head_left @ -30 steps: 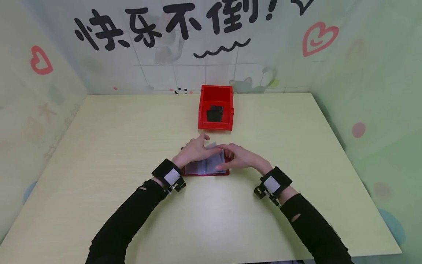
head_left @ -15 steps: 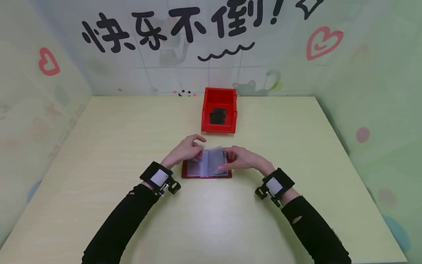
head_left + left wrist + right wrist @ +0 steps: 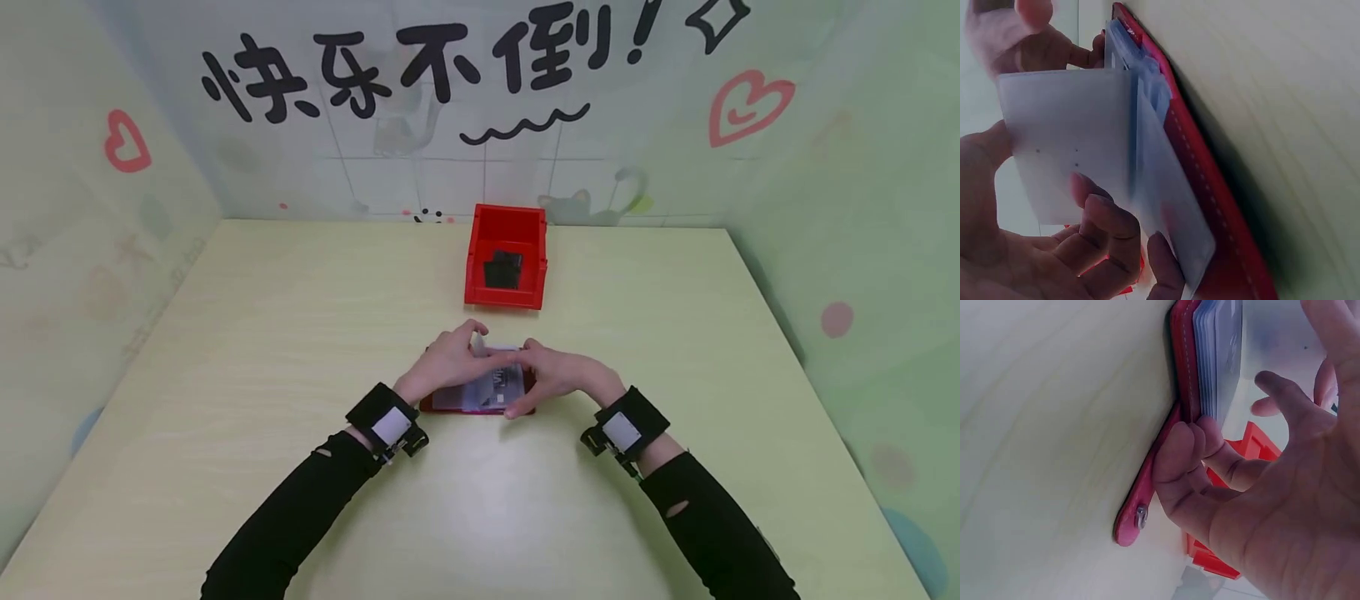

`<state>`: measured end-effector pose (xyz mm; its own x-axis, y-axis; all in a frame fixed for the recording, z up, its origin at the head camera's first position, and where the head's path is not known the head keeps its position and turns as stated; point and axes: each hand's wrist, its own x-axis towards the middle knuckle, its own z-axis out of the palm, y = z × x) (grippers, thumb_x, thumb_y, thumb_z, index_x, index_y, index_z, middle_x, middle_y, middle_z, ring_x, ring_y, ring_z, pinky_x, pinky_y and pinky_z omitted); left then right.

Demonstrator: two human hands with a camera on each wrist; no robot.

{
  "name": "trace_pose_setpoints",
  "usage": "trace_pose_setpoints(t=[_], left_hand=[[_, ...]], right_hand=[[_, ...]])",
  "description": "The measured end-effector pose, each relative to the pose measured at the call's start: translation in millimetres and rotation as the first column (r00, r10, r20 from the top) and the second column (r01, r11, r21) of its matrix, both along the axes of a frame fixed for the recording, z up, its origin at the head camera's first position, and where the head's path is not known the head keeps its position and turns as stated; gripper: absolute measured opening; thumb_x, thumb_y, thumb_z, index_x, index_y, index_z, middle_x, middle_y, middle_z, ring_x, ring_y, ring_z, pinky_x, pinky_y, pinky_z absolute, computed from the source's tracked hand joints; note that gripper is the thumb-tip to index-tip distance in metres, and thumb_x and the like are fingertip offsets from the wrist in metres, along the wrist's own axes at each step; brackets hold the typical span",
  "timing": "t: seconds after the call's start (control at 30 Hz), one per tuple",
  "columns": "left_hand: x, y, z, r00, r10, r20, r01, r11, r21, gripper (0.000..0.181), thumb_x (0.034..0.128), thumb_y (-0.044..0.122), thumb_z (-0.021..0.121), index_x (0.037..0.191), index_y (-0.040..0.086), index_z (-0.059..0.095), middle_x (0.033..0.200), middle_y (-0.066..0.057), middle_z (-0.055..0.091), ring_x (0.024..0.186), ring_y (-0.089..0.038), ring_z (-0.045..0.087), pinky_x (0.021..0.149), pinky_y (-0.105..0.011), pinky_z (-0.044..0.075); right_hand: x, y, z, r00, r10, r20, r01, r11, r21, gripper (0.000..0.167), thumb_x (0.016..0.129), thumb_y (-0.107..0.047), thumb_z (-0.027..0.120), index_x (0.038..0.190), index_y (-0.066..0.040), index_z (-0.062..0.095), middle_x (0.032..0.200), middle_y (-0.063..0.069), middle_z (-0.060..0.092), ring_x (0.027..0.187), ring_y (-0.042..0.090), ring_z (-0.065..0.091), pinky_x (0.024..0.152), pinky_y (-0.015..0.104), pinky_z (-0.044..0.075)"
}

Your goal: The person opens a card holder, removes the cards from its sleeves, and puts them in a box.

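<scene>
Inside red bin (image 3: 503,297), dark pieces (image 3: 502,274); inside cardholder (image 3: 1213,203), clear sleeves (image 3: 1063,115).

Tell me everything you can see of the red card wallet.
The red card wallet lies open on the table, nearer than the red bin. Its stitched cover looks like leather; a strap bears a metal snap. Inside are cloudy plastic sleeves, one showing lettering. The left hand holds a raised sleeve; the right hand touches the cover's right edge.
</scene>
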<state>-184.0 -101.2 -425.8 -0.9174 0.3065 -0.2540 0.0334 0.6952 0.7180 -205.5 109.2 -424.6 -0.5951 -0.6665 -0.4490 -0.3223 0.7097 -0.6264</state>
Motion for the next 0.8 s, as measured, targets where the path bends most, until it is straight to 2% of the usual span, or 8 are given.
trace_pose_setpoints(t=[0.1,0.23,0.33,0.5,0.6,0.67,0.73,0.8], left_hand=[[-0.8,0.0,0.0,1.0,-0.009,0.006,0.009,1.0,-0.012,0.068,0.0916,0.051,0.066,0.141,0.008,0.046,0.097,-0.012,0.065,0.086,-0.021,0.06,0.067,-0.027,0.047],[-5.2,-9.4,0.9,0.999,0.0,0.054,-0.001,1.0,0.02,0.057,0.0963,0.031,0.064,0.145,0.008,0.043,0.099,-0.013,0.066,0.083,-0.02,0.06,0.07,-0.026,0.05],[-6.6,-20.4,2.8,0.995,0.03,0.096,-0.034,0.998,0.049,0.054,0.0973,0.02,0.062,0.146,0.007,0.042,0.094,-0.014,0.063,0.078,-0.021,0.06,0.066,-0.026,0.053],[-4.4,-35.8,2.4,0.991,0.079,0.112,-0.078,0.997,-0.013,0.053,0.0954,0.017,0.068,0.142,0.006,0.045,0.082,-0.01,0.054,0.072,-0.019,0.058,0.06,-0.024,0.052],[-2.6,-40.7,1.4,0.992,0.099,0.073,-0.094,0.993,-0.077,0.053,0.0933,0.018,0.071,0.14,0.006,0.048,0.083,-0.01,0.056,0.074,-0.021,0.058,0.062,-0.026,0.05],[-0.9,-40.6,-0.9,0.995,0.103,0.018,-0.1,0.986,-0.137,0.053,0.0917,0.02,0.073,0.137,0.007,0.05,0.086,-0.011,0.059,0.077,-0.023,0.059,0.065,-0.029,0.049],[1.7,-38.1,-3.1,0.994,0.082,-0.076,-0.097,0.972,-0.216,0.052,0.0897,0.02,0.075,0.134,0.008,0.053,0.095,-0.012,0.06,0.087,-0.024,0.058,0.071,-0.032,0.048],[4.5,-33.6,-3.8,0.985,0.035,-0.171,-0.083,0.955,-0.283,0.048,0.0878,0.019,0.077,0.13,0.007,0.057,0.106,-0.013,0.059,0.099,-0.027,0.056,0.079,-0.037,0.05]], right_hand=[[-0.5,1,-1.9,0.999,0.023,-0.035,-0.024,1.0,-0.018,0.093,0.078,-0.041,0.085,0.156,-0.028,0.037,0.122,0.013,0.045,0.12,0.026,0.044,0.09,0.036,0.048],[-3.0,1,-4.8,0.996,-0.017,-0.083,0.016,1.0,-0.018,0.09,0.08,-0.037,0.084,0.156,-0.023,0.037,0.114,0.012,0.05,0.109,0.023,0.049,0.081,0.03,0.047],[-5.9,0,-8.5,0.993,-0.077,-0.094,0.075,0.997,-0.028,0.09,0.084,-0.037,0.08,0.158,-0.017,0.033,0.11,0.011,0.052,0.107,0.022,0.051,0.08,0.028,0.046],[-6.0,-2,-13.9,0.986,-0.105,-0.129,0.103,0.994,-0.023,0.086,0.086,-0.032,0.08,0.157,-0.013,0.035,0.116,0.011,0.055,0.11,0.023,0.051,0.084,0.03,0.049],[-5.8,-4,-12.6,0.982,-0.106,-0.155,0.105,0.994,-0.008,0.083,0.085,-0.029,0.081,0.155,-0.012,0.039,0.117,0.011,0.056,0.11,0.023,0.051,0.084,0.031,0.05],[-5.2,-5,-12.1,0.98,-0.11,-0.165,0.111,0.994,-0.003,0.082,0.085,-0.029,0.081,0.154,-0.012,0.04,0.116,0.011,0.057,0.109,0.023,0.051,0.083,0.031,0.049],[-4.0,-5,-11.9,0.979,-0.114,-0.171,0.116,0.993,0.0,0.082,0.084,-0.03,0.081,0.153,-0.012,0.041,0.114,0.01,0.057,0.108,0.023,0.051,0.082,0.03,0.048],[-2.5,-5,-11.9,0.977,-0.119,-0.176,0.121,0.993,-0.001,0.082,0.084,-0.03,0.082,0.153,-0.012,0.042,0.112,0.01,0.056,0.107,0.023,0.051,0.081,0.029,0.047]])
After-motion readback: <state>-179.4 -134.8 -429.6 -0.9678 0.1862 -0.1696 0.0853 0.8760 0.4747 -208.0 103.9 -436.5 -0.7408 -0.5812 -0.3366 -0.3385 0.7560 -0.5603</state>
